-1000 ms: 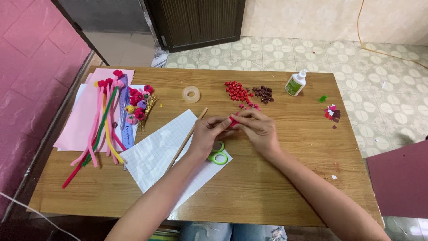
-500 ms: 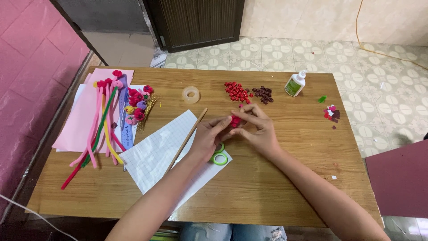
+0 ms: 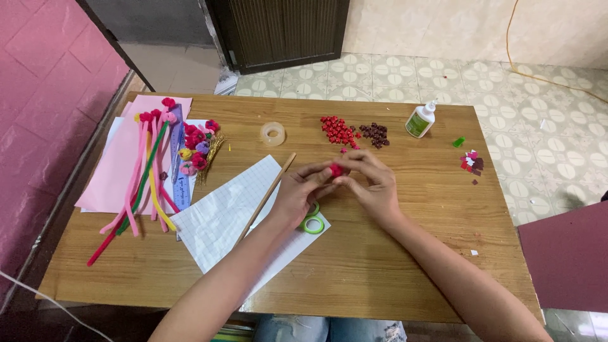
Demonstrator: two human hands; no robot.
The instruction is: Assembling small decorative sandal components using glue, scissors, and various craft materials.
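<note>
We find both hands meeting above the middle of the tabletop (image 3: pixel 380 278). The left hand (image 3: pixel 297 196) and right hand (image 3: pixel 373 187) each have their grip closed on one small red piece (image 3: pixel 335 170), pinched between the fingertips of both. We take the red piece as landmark. Just below it, partly under the left hand, lie green scissors (image 3: pixel 312 223) on a gridded sheet (image 3: pixel 221 221). A thin wooden stick (image 3: pixel 266 197) runs slantwise to its left, across the sheet. Beyond it lie a heap of red bits (image 3: pixel 337 130) and a heap of dark bits (image 3: pixel 376 134); a glue bottle (image 3: pixel 420 119) stands further right of these. A tape roll (image 3: pixel 273 133) sits up-left. Far left, pipe cleaners (image 3: pixel 142 174) rest on pink paper (image 3: pixel 111 177).
</note>
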